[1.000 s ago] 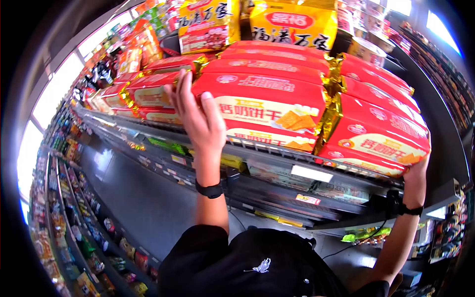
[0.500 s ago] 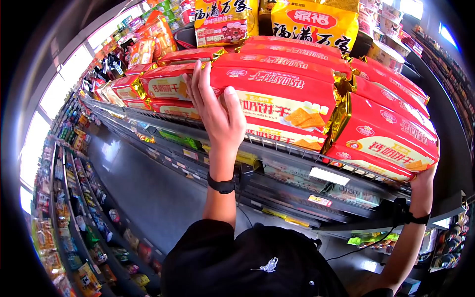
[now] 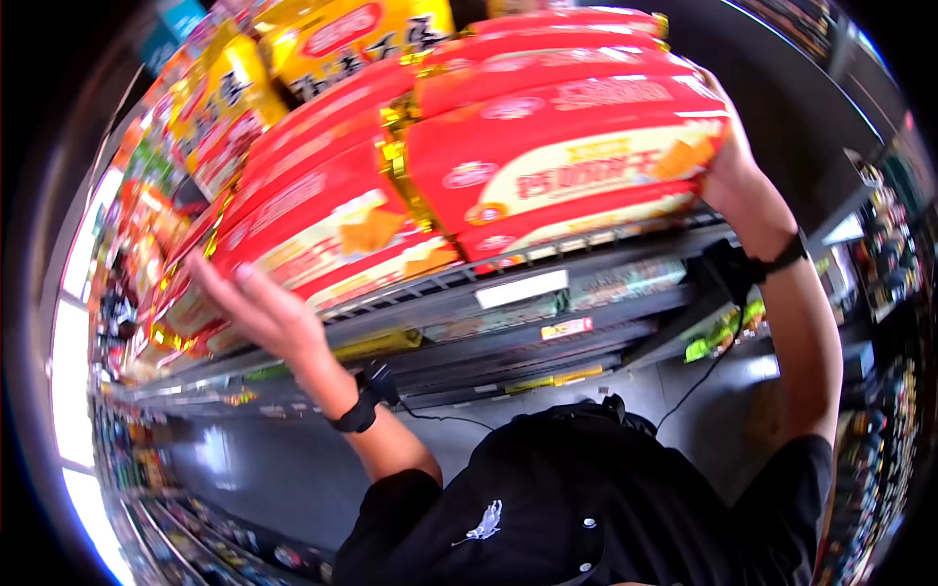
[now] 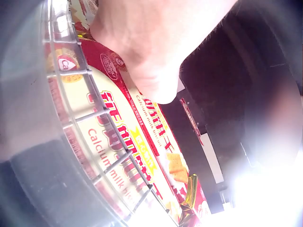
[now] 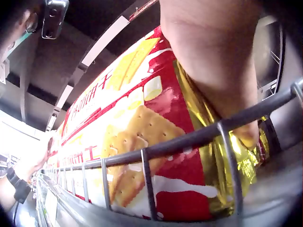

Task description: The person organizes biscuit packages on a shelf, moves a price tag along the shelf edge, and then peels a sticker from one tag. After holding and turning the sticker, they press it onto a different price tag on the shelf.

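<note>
So the hands are well apart: right hand (image 3: pixel 738 181) on the end of the red biscuit pack (image 3: pixel 576 146), can't tell if gripping, left hand (image 3: pixel 278 317) straight-fingered near the wire rail (image 3: pixel 523 259). Pack's behind the rail, lengthwise along it, print facing out. Right wrist view shows gold wrapping (image 5: pixel 215 163) the head view hides.

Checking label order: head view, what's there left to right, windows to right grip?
Bright window → left grip → gold wrapper ends → front right-hand red biscuit pack → right grip.

A shop, with packaged snacks filling shelves (image 3: pixel 430 293).
</note>
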Motion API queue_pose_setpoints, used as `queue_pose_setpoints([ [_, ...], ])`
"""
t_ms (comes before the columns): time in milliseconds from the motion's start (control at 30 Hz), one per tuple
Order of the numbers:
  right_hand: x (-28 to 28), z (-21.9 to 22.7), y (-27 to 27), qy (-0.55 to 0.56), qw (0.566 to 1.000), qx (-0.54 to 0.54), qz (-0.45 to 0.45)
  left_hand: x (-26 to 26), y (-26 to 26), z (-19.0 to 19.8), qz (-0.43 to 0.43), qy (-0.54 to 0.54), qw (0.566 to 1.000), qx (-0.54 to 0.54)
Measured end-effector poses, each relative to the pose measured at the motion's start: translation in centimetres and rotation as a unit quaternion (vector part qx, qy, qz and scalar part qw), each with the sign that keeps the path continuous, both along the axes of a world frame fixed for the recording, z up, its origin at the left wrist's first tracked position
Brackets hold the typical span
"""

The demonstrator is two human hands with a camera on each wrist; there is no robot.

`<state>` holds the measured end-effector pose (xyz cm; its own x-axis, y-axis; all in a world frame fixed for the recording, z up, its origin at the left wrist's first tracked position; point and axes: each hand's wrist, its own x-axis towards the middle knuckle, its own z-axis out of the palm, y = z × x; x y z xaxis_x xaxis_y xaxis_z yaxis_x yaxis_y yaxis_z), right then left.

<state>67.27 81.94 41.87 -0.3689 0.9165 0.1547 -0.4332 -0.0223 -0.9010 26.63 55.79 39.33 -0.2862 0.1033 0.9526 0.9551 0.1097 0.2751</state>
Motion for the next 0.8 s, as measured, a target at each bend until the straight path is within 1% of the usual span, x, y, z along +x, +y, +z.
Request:
queue_pose_setpoints([
  [33, 0.0, -0.2, 0.0, -0.007, 1.0, 0.014, 0.003, 0.1, 0.0, 0.1, -0.01, -0.002, 1.0, 0.008],
  [67, 0.0, -0.6, 0.0, -0.017, 0.999, 0.03, 0.006, 0.2, -0.2, 0.1, 0.001, 0.02, 1.0, 0.0],
  [100, 0.0, -0.8, 0.3, -0.004, 1.0, 0.016, 0.01, 0.6, -0.4, 0.3, 0.0, 0.025, 1.0, -0.006],
  [167, -0.1, -0.2, -0.5, -0.07, 0.997, 0.025, -0.034, 1.4, -0.5, 0.5, 0.038, 0.039, 0.998, -0.02],
  [200, 0.0, 1.2, -1.5, -0.068, 0.998, -0.007, -0.018, 1.7, -0.4, 0.5, 0.047, 0.042, 0.998, -0.011],
  [233, -0.2, 1.1, -1.6, -0.063, 0.997, 0.006, -0.037, 2.8, -0.4, 1.0, 0.051, 0.044, 0.998, -0.009],
  [267, 0.1, 0.0, -0.9, -0.076, 0.996, 0.023, -0.044, 3.9, -0.5, 1.4, 0.05, 0.056, 0.997, -0.015],
  [300, 0.5, 0.0, -0.6, -0.082, 0.995, 0.022, -0.05, 4.8, -0.3, 1.6, 0.051, 0.069, 0.996, -0.017],
  [333, 0.8, -0.1, -0.4, -0.088, 0.994, 0.02, -0.055, 5.5, 0.2, 1.6, 0.04, 0.088, 0.995, -0.005],
  [367, 1.3, 0.5, -0.6, -0.087, 0.994, -0.001, -0.06, 6.4, 0.4, 2.0, 0.017, 0.101, 0.995, -0.017],
  [400, 1.9, -0.3, 1.2, -0.047, 0.998, 0.044, -0.027, 7.1, 0.7, 2.2, 0.011, 0.103, 0.994, -0.033],
  [433, 1.9, 0.0, 1.9, -0.021, 0.999, 0.039, -0.019, 7.9, 0.9, 2.3, 0.006, 0.102, 0.993, -0.05],
  [467, 1.9, 0.5, 2.1, -0.011, 0.999, 0.027, -0.014, 8.6, 1.3, 2.4, -0.038, 0.068, 0.996, -0.044],
  [500, 1.7, 0.9, 2.0, 0.0, 1.0, 0.013, -0.01, 8.8, 1.6, 2.5, -0.035, 0.081, 0.995, -0.041],
  [567, 1.6, 1.7, 1.9, 0.028, 0.994, -0.001, 0.101, 8.7, 1.7, 2.4, -0.042, 0.072, 0.995, -0.048],
  [633, 0.8, 1.8, 2.0, 0.035, 0.993, -0.031, 0.112, 8.8, 1.6, 2.5, -0.048, 0.067, 0.995, -0.048],
  [700, 0.5, 2.2, 2.4, 0.023, 0.99, -0.095, 0.106, 9.4, 1.5, 2.5, -0.044, 0.076, 0.995, -0.053],
  [767, -0.5, 2.8, 1.1, 0.005, 0.995, -0.083, 0.06, 11.5, 1.8, 2.1, -0.076, 0.073, 0.993, -0.059],
  [800, -0.6, 3.2, 0.4, -0.004, 0.996, -0.078, 0.036, 12.9, 2.1, 2.1, -0.113, 0.08, 0.987, -0.079],
])
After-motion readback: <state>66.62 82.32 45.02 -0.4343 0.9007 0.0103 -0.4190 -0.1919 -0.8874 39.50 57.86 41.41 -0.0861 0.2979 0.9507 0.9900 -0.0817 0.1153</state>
